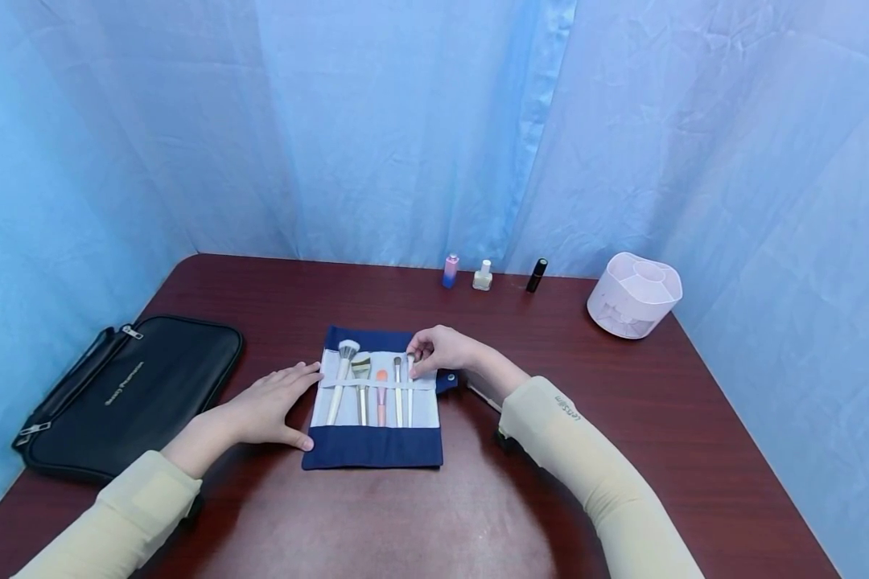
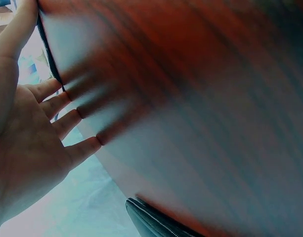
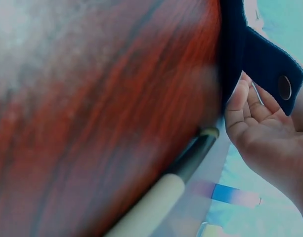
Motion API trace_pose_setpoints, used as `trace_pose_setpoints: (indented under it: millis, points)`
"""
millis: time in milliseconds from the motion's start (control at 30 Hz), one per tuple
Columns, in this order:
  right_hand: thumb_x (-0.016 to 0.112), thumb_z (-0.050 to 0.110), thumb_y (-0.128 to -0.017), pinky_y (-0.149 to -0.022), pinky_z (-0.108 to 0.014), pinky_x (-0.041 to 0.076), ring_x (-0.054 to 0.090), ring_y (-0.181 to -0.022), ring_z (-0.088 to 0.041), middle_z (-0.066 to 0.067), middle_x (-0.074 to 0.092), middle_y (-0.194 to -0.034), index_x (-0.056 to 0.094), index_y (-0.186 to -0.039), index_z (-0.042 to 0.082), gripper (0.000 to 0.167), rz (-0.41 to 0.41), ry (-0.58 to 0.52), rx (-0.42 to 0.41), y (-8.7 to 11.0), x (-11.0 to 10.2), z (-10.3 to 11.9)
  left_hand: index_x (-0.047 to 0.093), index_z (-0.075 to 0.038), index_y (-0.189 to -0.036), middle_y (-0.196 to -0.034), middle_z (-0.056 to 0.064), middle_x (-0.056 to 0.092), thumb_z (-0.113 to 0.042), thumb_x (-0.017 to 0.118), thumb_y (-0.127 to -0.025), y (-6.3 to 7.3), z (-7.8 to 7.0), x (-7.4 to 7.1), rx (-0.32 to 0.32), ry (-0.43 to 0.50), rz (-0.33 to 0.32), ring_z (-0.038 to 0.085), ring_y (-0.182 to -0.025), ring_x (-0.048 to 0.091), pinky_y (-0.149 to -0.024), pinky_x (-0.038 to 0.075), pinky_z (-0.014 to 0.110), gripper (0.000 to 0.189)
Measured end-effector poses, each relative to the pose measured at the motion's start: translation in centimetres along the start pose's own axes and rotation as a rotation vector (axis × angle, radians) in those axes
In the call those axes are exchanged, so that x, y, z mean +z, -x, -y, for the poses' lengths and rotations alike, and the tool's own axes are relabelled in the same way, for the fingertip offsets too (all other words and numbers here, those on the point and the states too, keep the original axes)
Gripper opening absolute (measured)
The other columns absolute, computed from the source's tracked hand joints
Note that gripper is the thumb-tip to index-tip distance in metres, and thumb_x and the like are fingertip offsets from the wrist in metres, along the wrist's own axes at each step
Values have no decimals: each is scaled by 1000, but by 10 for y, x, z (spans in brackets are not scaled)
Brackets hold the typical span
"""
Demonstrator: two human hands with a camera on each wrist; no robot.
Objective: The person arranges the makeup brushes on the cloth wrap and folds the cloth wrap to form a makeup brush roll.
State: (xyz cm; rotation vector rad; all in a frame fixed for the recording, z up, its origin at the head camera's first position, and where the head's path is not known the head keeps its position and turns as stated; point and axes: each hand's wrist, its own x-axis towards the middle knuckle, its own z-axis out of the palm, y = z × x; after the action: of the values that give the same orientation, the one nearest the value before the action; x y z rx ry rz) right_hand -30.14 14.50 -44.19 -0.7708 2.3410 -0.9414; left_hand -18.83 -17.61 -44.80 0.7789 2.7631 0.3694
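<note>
A navy and pale grey makeup brush roll [image 1: 372,448] lies unfolded on the table, with several brushes tucked under its band. My right hand [image 1: 443,351] pinches the rightmost slim white makeup brush [image 1: 409,404] near its head, at the roll's upper right. Fingers spread and straight, my left hand [image 1: 271,406] rests along the roll's left edge. Beside the pinched brush sits another slim brush [image 1: 398,394]; a peach-tipped brush [image 1: 381,396] is in the middle. In the right wrist view, the snap strap [image 3: 272,69] partly covers the right hand, and the pinched brush is mostly hidden.
Another brush with a cream handle [image 3: 149,207] lies beneath the right forearm. A black zipped case [image 1: 137,394] is at the left. Along the back stand a pink-blue tube [image 1: 450,271], a nail polish bottle [image 1: 482,277], a black tube [image 1: 537,275] and a white organizer [image 1: 626,301].
</note>
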Motion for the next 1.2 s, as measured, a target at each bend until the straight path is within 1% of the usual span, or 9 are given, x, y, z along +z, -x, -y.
trace_pose_setpoints:
  millis: [100,200,367,500,633,833,933,1133,1200]
  points:
    - [77,18,-80,-69,-22,47,54,-78,-14,-4,62,-90,66,-107,7,31,-13,18,-12,4,-4,1,33,-3,-145,-153,16,27,-61,74,-68,0,0,1,-2,3,2,39,-140,25,-108,25,60,105]
    - [75,18,-81,-71,-23,48,54,-80,-15,-7,63,-95,65,-113,7,35,-39,49,-25,12,-12,3,33,-3,-145,-153,16,28,-61,74,-68,0,0,2,-3,5,4,39,-139,25,-108,25,60,105]
    - [75,17,-82,-72,-26,50,56,-81,-16,-8,64,-96,64,-115,6,37,-91,111,-33,36,-25,8,33,-3,-146,-153,15,28,-59,75,-68,0,-1,1,-11,6,3,38,-140,25,-108,25,60,105]
    - [76,18,-80,-74,-26,51,58,-82,-15,-5,64,-95,64,-114,7,37,-116,153,-38,57,-29,6,33,-3,-145,-153,15,28,-58,76,-68,1,-1,-1,-11,4,3,39,-140,25,-108,25,59,105]
    - [76,20,-80,-74,-26,51,57,-83,-15,-1,63,-94,64,-113,9,37,-133,187,-38,76,-25,-2,33,-2,-145,-153,16,28,-57,76,-68,1,-2,-3,-6,5,4,39,-139,25,-108,25,60,104]
    - [78,18,-78,-68,-23,49,56,-77,-14,-1,61,-89,63,-112,12,38,-145,244,-29,100,-13,-14,33,-2,-145,-153,17,28,-57,76,-68,2,-3,-3,0,8,4,40,-139,24,-107,25,60,104]
    - [78,16,-78,-65,-23,49,56,-73,-13,-2,60,-87,63,-111,10,37,-149,268,-48,109,-8,-16,33,-2,-145,-153,17,28,-56,77,-68,2,-2,-2,1,7,0,40,-139,24,-107,25,60,104]
    - [78,18,-78,-61,-21,47,53,-67,-8,1,58,-84,63,-108,12,34,-132,278,-22,123,-1,-23,33,-2,-145,-152,17,28,-57,76,-68,1,-2,-1,6,12,-1,40,-139,25,-107,26,60,104]
    - [78,17,-78,-59,-21,47,53,-65,-7,0,58,-83,63,-107,11,34,-124,268,-21,126,1,-26,33,-2,-145,-153,16,28,-57,76,-68,1,-2,-1,5,11,-1,39,-139,25,-108,26,60,104]
